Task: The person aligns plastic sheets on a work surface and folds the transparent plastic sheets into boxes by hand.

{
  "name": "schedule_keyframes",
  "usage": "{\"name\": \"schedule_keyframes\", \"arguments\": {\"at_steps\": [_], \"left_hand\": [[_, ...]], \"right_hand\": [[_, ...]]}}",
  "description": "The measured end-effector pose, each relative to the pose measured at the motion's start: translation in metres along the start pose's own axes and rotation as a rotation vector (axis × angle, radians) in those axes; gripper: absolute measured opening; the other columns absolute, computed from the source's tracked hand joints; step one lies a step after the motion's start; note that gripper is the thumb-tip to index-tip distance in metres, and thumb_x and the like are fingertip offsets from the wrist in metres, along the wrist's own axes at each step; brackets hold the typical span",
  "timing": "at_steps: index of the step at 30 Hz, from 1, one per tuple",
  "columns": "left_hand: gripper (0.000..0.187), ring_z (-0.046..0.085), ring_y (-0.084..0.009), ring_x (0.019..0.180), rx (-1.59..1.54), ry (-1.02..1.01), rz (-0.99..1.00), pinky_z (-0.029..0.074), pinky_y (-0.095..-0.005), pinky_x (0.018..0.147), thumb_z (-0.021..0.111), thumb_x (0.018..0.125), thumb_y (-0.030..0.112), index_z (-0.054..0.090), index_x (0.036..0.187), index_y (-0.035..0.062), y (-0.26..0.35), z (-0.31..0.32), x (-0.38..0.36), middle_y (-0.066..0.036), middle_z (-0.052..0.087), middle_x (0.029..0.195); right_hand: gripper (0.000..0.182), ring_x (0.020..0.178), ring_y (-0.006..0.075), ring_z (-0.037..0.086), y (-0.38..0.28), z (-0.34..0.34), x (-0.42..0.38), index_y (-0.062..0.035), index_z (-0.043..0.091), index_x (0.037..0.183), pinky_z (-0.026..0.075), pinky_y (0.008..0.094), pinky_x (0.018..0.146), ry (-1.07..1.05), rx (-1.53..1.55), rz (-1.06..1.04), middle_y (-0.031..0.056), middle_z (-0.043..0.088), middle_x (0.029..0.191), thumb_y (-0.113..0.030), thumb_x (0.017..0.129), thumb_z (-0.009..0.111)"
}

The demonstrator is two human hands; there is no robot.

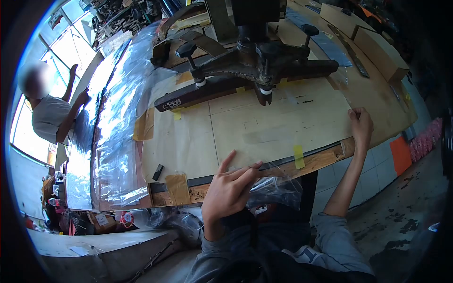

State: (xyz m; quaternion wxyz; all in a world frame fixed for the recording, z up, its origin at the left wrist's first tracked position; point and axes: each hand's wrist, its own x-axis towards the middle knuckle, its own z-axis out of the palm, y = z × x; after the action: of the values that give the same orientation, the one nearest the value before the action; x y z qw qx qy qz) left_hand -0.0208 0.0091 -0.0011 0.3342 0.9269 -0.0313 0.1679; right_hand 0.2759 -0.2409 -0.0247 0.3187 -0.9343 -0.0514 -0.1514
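Note:
A large cream sheet (184, 141) with dark pencil lines and pieces of tape lies on the work table. My left hand (231, 191) rests at its front edge, fingers spread and stretched over it, beside a loose clear plastic film (278, 188) that hangs over the edge. My right hand (361, 123) has its fingers closed at the sheet's right corner; the fingertips are partly hidden. A dark metal press frame with a long bar (245, 85) and black knobs stands over the sheet's far side. A small black block (158, 172) lies near the front left corner.
Shiny plastic-covered sheets (125, 122) spread on the left, where another person (52, 113) stands. Wooden boards (380, 54) and a metal ruler (349, 52) lie at the back right. A wooden edge strip (311, 164) runs along the front.

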Motion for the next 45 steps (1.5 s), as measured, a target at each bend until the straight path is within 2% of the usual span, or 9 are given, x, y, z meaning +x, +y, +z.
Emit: {"name": "schedule_keyframes", "arguments": {"at_steps": [10,13,19,24,28,31,38,41,45], "left_hand": [[0.041,0.061,-0.0236,0.116,-0.016,0.015,-0.002,0.023,-0.0578,0.115,0.049,0.060,-0.006,0.064,0.096,0.0071,0.001,0.000,0.000,-0.004,0.072,0.103],[0.037,0.062,-0.0225,0.114,0.009,0.030,-0.002,0.025,-0.0559,0.114,0.051,0.065,-0.006,0.064,0.097,0.0078,0.002,0.000,0.000,-0.003,0.072,0.105],[0.012,0.063,-0.0157,0.113,0.193,0.103,0.038,0.030,-0.0524,0.113,0.064,0.078,0.005,0.061,0.089,0.0093,0.012,0.012,-0.007,-0.002,0.071,0.102],[0.024,0.043,-0.0290,0.134,0.505,0.205,-0.157,0.029,-0.0485,0.109,0.067,0.084,0.018,0.059,0.105,0.0106,0.022,0.020,-0.035,-0.011,0.049,0.140],[0.064,0.048,-0.0314,0.127,0.406,0.378,-0.330,0.031,-0.0460,0.107,0.078,0.069,0.013,0.049,0.127,0.0119,0.025,0.021,-0.046,-0.011,0.053,0.133],[0.066,0.052,-0.0311,0.117,0.341,0.398,-0.340,0.032,-0.0465,0.104,0.081,0.067,0.015,0.051,0.126,0.0118,0.025,0.022,-0.052,-0.011,0.056,0.124],[0.048,0.059,-0.0290,0.104,0.033,0.637,-0.215,0.051,-0.0383,0.081,0.078,0.070,0.002,0.055,0.113,0.0082,0.012,0.042,-0.059,-0.011,0.054,0.114],[0.035,0.060,-0.0269,0.103,0.163,0.668,-0.094,0.054,-0.0354,0.081,0.074,0.071,-0.006,0.056,0.100,0.0049,0.014,0.043,-0.053,-0.012,0.057,0.110],[0.024,0.064,-0.0222,0.098,-0.238,0.530,-0.084,0.054,-0.0313,0.081,0.067,0.076,-0.009,0.054,0.094,0.0004,0.021,0.044,-0.052,-0.014,0.061,0.103]], "right_hand": [[0.023,0.090,0.0338,0.065,-0.008,0.000,-0.001,0.0012,0.063,0.095,0.046,0.0431,0.085,0.002,-0.065,0.024,0.0173,0.068,0.093,-0.020,0.089,0.061],[0.020,0.095,0.0312,0.062,-0.011,0.005,-0.017,0.0003,0.063,0.095,0.046,0.0435,0.085,0.307,-0.150,-0.187,0.0142,0.064,0.096,-0.019,0.090,0.061],[0.030,0.099,0.0271,0.054,-0.071,-0.016,-0.109,-0.0015,0.064,0.106,0.044,0.0406,0.087,-0.103,0.293,-0.436,0.0120,0.057,0.104,-0.027,0.090,0.066],[0.039,0.107,0.0276,0.049,-0.102,-0.005,-0.148,-0.0044,0.065,0.110,0.038,0.0436,0.094,-0.229,0.108,-0.629,0.0092,0.053,0.116,-0.029,0.081,0.074],[0.038,0.109,0.0287,0.047,-0.106,-0.001,-0.155,-0.0057,0.064,0.106,0.035,0.0440,0.095,-0.286,0.147,-0.603,0.0083,0.051,0.119,-0.025,0.076,0.078],[0.036,0.109,0.0293,0.047,-0.104,0.002,-0.157,-0.0066,0.062,0.104,0.036,0.0449,0.095,-0.344,0.177,-0.610,0.0087,0.051,0.116,-0.022,0.076,0.079],[0.042,0.110,0.0318,0.048,-0.096,0.003,-0.178,-0.0046,0.061,0.111,0.037,0.0464,0.095,-0.063,0.165,-0.586,0.0123,0.056,0.116,-0.033,0.083,0.073],[0.051,0.112,0.0320,0.050,-0.085,-0.005,-0.188,-0.0039,0.060,0.117,0.036,0.0452,0.098,-0.169,0.274,-0.710,0.0132,0.057,0.120,-0.044,0.086,0.067],[0.056,0.115,0.0297,0.051,-0.085,-0.020,-0.204,-0.0057,0.059,0.122,0.035,0.0430,0.100,-0.376,0.436,-0.758,0.0120,0.058,0.121,-0.048,0.086,0.065]]}}
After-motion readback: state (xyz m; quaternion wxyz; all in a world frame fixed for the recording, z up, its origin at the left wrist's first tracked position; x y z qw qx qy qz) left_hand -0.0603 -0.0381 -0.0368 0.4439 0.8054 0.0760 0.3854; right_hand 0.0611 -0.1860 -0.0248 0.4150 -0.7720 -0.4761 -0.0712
